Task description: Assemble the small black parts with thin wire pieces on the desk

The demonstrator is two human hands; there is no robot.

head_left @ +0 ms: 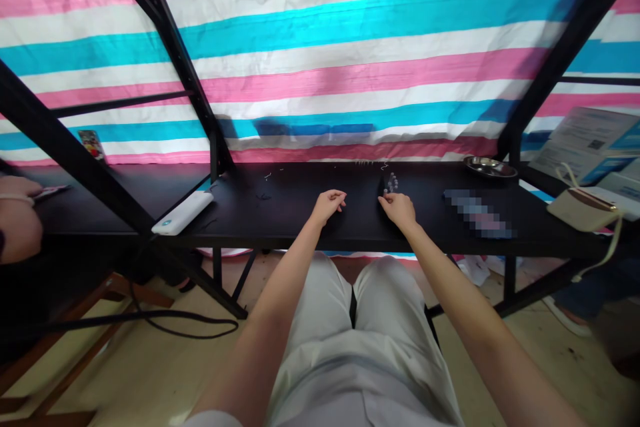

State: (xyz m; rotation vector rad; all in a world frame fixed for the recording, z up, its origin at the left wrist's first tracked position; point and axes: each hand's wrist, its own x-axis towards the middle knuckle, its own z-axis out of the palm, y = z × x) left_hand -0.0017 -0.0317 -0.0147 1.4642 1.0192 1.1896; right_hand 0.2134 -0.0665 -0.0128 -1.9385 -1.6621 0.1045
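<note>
My right hand (399, 211) is closed in a pinch over the black table (280, 220). At its fingertips is a small dark piece with a cluster of pale, shiny beads (393, 183); its exact kind is too small to tell. To the left, my left hand (329, 206) hovers at the table's near side with fingers curled together. Whatever those fingers may hold does not show. Dark thread-like bits (263, 197) lie farther left on the tabletop, and a few thin white scraps (267, 177) are behind them.
A white power-bank-like box (184, 212) lies left beside the black metal frame (175, 47). At right are a shiny metal dish (491, 167), a blurred-out flat item (477, 215), a beige purse (583, 207) and boxes (590, 140). Another person's arm (20, 217) shows far left.
</note>
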